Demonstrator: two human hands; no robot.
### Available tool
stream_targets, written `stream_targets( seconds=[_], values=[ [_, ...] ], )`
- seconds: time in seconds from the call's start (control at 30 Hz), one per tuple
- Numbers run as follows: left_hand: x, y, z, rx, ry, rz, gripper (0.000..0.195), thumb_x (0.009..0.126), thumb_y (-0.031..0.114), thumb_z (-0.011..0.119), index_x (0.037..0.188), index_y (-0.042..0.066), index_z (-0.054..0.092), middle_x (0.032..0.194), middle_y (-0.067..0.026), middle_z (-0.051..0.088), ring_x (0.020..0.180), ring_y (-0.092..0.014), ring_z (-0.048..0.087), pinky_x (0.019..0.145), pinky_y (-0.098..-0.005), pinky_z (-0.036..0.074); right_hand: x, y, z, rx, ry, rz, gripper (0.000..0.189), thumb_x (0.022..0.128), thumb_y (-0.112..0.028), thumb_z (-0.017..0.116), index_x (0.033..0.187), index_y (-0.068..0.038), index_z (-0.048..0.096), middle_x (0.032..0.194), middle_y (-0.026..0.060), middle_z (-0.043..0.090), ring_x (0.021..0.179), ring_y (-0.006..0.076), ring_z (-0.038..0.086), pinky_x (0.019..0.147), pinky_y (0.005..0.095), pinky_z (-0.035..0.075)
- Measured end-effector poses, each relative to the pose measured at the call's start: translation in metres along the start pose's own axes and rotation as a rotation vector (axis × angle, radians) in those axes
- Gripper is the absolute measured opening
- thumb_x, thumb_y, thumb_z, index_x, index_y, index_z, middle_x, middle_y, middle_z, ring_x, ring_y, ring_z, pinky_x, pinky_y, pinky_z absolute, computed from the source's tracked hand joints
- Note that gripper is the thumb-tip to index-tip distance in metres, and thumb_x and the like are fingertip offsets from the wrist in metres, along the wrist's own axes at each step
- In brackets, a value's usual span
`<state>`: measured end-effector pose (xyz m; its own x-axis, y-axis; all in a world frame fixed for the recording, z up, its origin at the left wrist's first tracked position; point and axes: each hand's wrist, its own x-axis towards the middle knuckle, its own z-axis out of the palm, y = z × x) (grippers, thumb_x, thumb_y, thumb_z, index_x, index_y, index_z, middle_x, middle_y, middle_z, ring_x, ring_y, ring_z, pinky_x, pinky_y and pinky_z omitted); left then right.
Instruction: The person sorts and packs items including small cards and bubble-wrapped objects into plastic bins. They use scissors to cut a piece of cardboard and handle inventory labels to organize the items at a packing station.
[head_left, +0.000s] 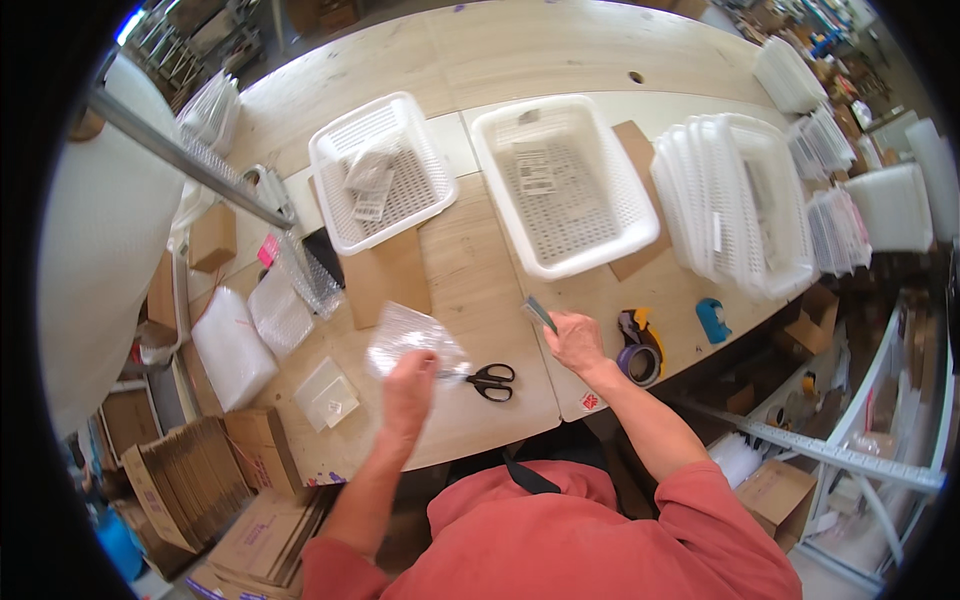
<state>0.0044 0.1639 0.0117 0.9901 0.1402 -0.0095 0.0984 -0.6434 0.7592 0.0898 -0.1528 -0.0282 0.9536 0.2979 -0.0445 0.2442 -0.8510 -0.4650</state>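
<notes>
My left hand grips the near edge of a clear bubble-wrap bag above the wooden table. Black-handled scissors lie just right of it, their blades hidden by the plastic. In my right hand is a small flat item with a green edge; what it is cannot be told. A tape dispenser with a purple roll lies to the right of that hand. Flat clear plastic sleeves rest left of my left hand, and a piece of brown cardboard lies beyond the bag.
A white basket holds a wrapped, labelled item; a second white basket holds a labelled clear packet. Nested baskets stand at right near a blue tape dispenser. Bubble-wrap bags lie left, below a metal bar.
</notes>
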Motion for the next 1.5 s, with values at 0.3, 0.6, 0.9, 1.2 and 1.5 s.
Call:
stream_targets(
  seconds=[0.3,0.6,0.9,1.2,1.5],
  values=[
    [-0.002,0.046,0.17,0.185,-0.259,0.083,0.023,0.091,0.011,0.068,0.113,0.006,0.068,0.102,-0.0176,0.069,0.093,-0.04,0.068,0.081,-0.0485,0.056,-0.152,0.009,-0.03,1.378,0.038,0.806,0.035,0.096,-0.017,0.071,0.122,0.003,0.062,0.105,0.0089,0.073,0.087,0.0107,0.068,0.073,0.0237,0.05],
    [0.007,0.042,0.178,0.249,-0.395,0.212,0.016,0.098,0.02,0.061,0.103,0.008,0.07,0.099,-0.0156,0.07,0.089,-0.04,0.068,0.078,-0.0493,0.056,-0.145,0.0,0.012,1.366,-0.089,0.917,0.035,0.09,-0.017,0.077,0.116,0.0,0.061,0.102,0.0102,0.072,0.087,0.0153,0.069,0.075,0.0305,0.057],
    [0.002,0.051,0.186,0.205,-0.481,0.249,0.016,0.094,0.014,0.061,0.105,0.007,0.071,0.101,-0.0175,0.069,0.092,-0.041,0.068,0.081,-0.049,0.056,-0.121,0.012,0.028,1.224,0.108,0.947,0.024,0.085,-0.008,0.074,0.103,0.005,0.065,0.092,0.0114,0.071,0.078,0.0182,0.071,0.064,0.0318,0.06],
    [-0.005,0.06,0.189,0.354,-0.527,0.038,0.023,0.085,0.006,0.063,0.107,0.002,0.061,0.097,-0.0253,0.07,0.092,-0.044,0.069,0.081,-0.0521,0.055,-0.121,0.036,0.035,1.367,0.102,0.958,0.03,0.091,-0.008,0.073,0.115,0.005,0.062,0.1,0.0137,0.072,0.081,0.0205,0.073,0.068,0.0329,0.061],
    [-0.01,0.074,0.169,0.189,-0.664,-0.091,0.033,0.081,0.006,0.068,0.11,0.003,0.052,0.084,-0.0233,0.07,0.085,-0.046,0.068,0.076,-0.0536,0.053,-0.118,0.037,0.032,1.476,0.116,1.033,0.027,0.09,-0.005,0.072,0.112,0.008,0.063,0.102,0.0152,0.071,0.086,0.023,0.073,0.07,0.036,0.064]
  ],
)
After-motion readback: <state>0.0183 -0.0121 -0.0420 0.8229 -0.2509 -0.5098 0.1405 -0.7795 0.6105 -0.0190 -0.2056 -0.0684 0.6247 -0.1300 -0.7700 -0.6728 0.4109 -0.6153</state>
